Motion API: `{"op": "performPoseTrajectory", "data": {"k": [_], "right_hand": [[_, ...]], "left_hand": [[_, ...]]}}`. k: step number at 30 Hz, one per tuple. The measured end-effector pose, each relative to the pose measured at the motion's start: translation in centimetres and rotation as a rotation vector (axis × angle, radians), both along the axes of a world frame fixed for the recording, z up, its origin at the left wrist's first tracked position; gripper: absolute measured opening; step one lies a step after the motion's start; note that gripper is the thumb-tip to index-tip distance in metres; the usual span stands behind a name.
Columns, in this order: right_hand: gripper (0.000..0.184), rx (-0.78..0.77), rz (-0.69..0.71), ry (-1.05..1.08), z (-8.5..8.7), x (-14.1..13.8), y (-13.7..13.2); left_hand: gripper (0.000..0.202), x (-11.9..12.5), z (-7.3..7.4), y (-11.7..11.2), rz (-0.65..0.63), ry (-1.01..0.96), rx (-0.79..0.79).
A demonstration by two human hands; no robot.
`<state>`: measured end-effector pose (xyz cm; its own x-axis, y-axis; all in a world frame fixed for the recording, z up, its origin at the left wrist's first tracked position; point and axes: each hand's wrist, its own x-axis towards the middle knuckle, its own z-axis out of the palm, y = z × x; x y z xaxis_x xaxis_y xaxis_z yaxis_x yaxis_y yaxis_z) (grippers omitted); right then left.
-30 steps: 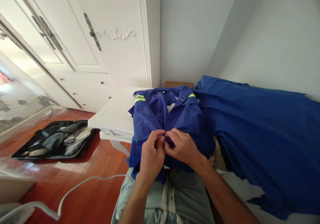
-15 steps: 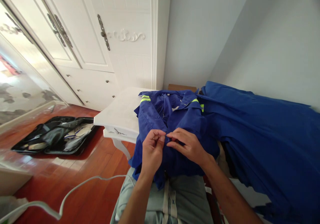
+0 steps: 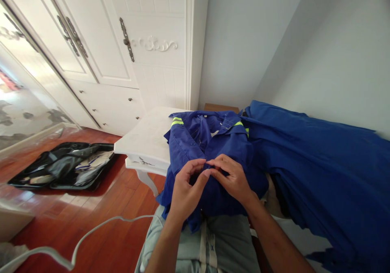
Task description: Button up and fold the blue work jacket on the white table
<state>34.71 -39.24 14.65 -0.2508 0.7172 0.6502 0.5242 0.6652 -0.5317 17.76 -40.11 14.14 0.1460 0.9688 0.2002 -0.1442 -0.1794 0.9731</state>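
Note:
A blue work shirt (image 3: 219, 143) with yellow-green reflective stripes lies over the white table (image 3: 146, 139) and hangs down to my lap. Both my hands meet at its front opening. My left hand (image 3: 185, 187) pinches the left edge of the cloth between thumb and fingers. My right hand (image 3: 233, 177) pinches the facing edge, fingertips touching those of the left hand. What sits between the fingertips is too small to make out.
More blue cloth (image 3: 319, 171) is spread over the surface at right, against the wall. A white wardrobe (image 3: 122, 53) stands behind the table. An open black bag (image 3: 61, 169) lies on the red wooden floor. A white cable (image 3: 85, 234) runs across the floor at lower left.
My hands have stayed together on the shirt front; the left hand's fingers have stretched out more towards the right hand. The view shifted slightly left at first, then held.

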Motion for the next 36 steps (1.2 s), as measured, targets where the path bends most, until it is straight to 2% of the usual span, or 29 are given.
{"op": "performPoseTrajectory", "data": {"k": [5, 12, 21, 28, 31, 36], "right_hand": [[0.034, 0.002, -0.024, 0.007, -0.3, -0.5, 0.1], [0.029, -0.114, 0.004, 0.126, -0.2, -0.7, 0.0], [0.041, -0.483, 0.163, 0.370, 0.1, -0.3, 0.0], [0.041, -0.570, 0.181, 0.421, 0.7, -0.3, -0.8], [0.041, -0.604, 0.201, 0.440, 0.8, -0.1, -0.7], [0.042, -0.610, 0.152, 0.463, 0.7, -0.2, -0.7]], "left_hand": [[0.026, -0.3, 0.4, 0.0, 0.070, 0.127, 0.032], [0.021, 0.0, 0.3, 0.1, 0.152, 0.109, 0.088], [0.026, -0.1, -0.6, 0.3, 0.091, 0.033, 0.011], [0.020, -0.2, -0.8, 0.2, 0.041, 0.007, 0.025], [0.017, 0.0, -1.0, 0.1, 0.060, 0.011, 0.052], [0.014, 0.0, -1.3, 0.2, 0.083, 0.091, 0.103]]}}
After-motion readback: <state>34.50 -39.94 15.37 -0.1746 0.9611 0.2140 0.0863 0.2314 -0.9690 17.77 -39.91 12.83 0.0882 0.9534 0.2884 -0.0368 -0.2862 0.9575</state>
